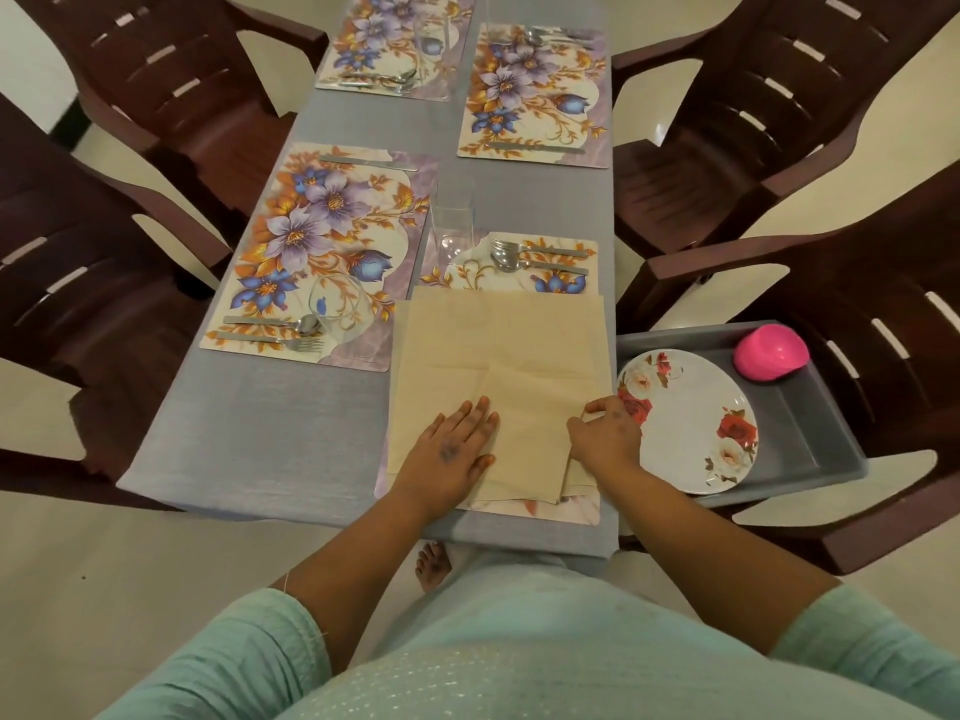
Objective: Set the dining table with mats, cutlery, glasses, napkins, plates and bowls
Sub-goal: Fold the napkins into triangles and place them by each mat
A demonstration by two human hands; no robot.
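A beige cloth napkin (519,356) lies spread over the near right floral mat (519,275), covering most of it, with one corner folded over toward the middle. The left hand (449,452) lies flat on the napkin's near left part, fingers straight and pressing the cloth down. The right hand (605,431) is at the napkin's right edge, its fingers curled and pinching the folded layer there.

Just beyond the napkin, on the uncovered strip of the same mat, a fork and spoon (519,257) lie side by side, and a clear glass (452,226) stands at that mat's far left corner. Left of the napkin is a second floral mat (322,252) with cutlery along its near and far edges and a glass (337,306) lying on its near part. Two further mats (535,96) sit farther up the blue-grey table (260,433).

Right of the napkin, a grey tray (810,423) rests on a brown chair (893,304), holding a rose-patterned plate (685,423) and an upturned pink bowl (771,353). More brown chairs flank the table.
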